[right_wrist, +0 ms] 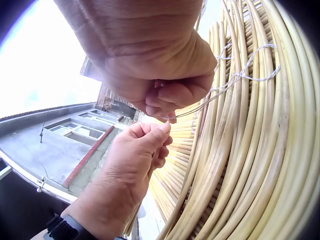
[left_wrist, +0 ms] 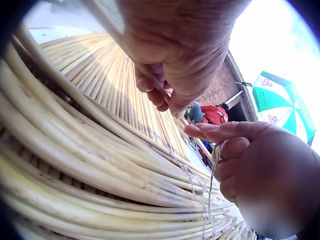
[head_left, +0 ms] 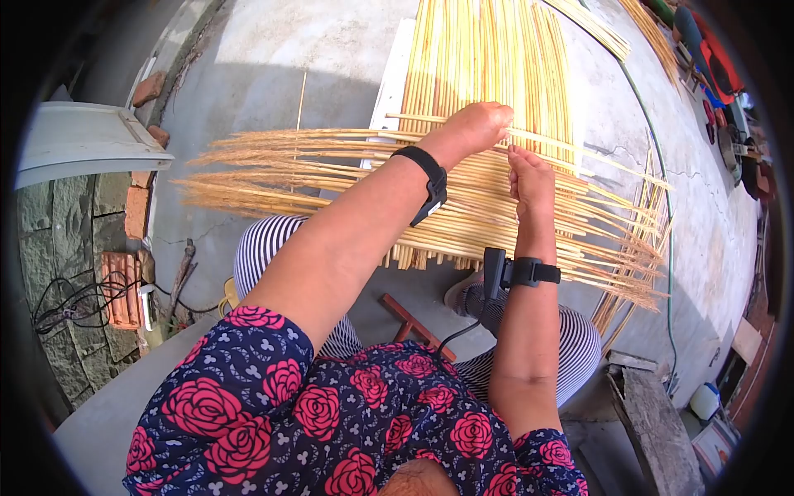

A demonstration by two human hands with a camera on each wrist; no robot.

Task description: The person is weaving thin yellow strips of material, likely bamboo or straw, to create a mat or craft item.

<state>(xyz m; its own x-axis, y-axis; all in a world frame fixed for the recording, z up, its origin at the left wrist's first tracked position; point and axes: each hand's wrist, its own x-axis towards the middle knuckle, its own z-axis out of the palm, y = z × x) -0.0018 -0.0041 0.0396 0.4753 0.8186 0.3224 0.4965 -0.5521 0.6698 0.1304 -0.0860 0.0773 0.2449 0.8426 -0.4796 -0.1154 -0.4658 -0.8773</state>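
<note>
My left hand [head_left: 478, 130] grips a thin pale stalk [head_left: 405, 117] that runs crosswise over the others. Close beside it, my right hand [head_left: 532, 179] pinches a thin white string [right_wrist: 234, 78] between curled fingers. The fingertips of both hands nearly meet in the right wrist view. From the right hand the string [left_wrist: 211, 182] leads down to a row of crosswise stalks [left_wrist: 95, 150] and loops around them. Brushy seed heads [head_left: 240, 194] stick out at the left ends of these stalks. Beneath lies a layer of lengthwise stalks [head_left: 488, 62].
A white board [head_left: 390, 83] shows under the lengthwise stalks' left edge. Loose stalks [head_left: 620, 289] lie on the right, near a green hose [head_left: 674, 331]. A reddish-brown bar [head_left: 413, 325] is between the legs. Bricks [head_left: 136, 212] and black cable [head_left: 70, 310] are at left.
</note>
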